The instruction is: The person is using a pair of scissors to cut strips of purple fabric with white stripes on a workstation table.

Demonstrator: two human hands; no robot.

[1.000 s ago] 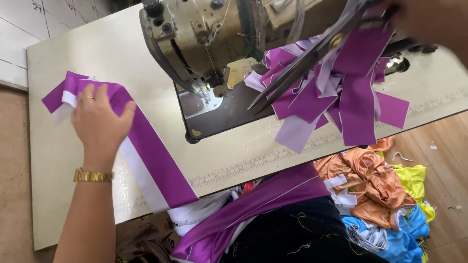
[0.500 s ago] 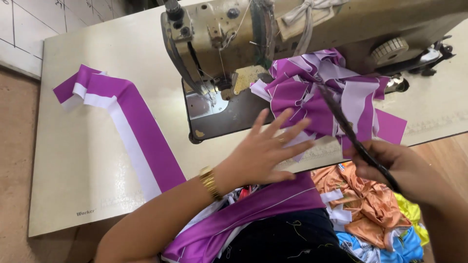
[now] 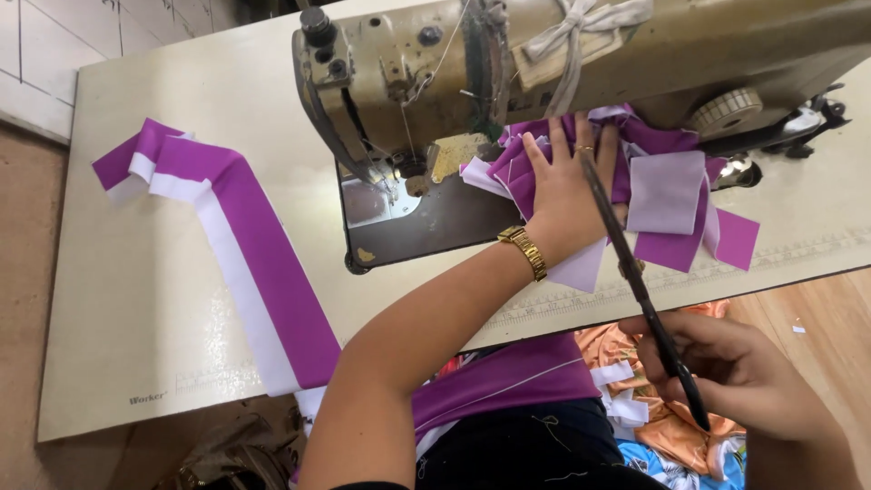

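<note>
Two hands share the work. Left hand (image 3: 567, 195), fingers spread, presses flat on the purple and lilac fabric pieces (image 3: 667, 200) heaped on the desk (image 3: 136, 299) beside the sewing machine (image 3: 435, 63); right hand (image 3: 735, 372), its grip curled shut around scissors (image 3: 635, 277), likely poised for trimming.

My left hand (image 3: 567, 195) has left the long purple-and-white band (image 3: 245, 254) on the worktop (image 3: 136, 345) and crossed to the pile of purple pieces (image 3: 653, 191) under the sewing machine (image 3: 508, 54), now pressing flat on it. My right hand (image 3: 739, 377) has dropped from up by the machine to the worktop's near edge, its grip closed on the black scissors (image 3: 635, 281).
</note>
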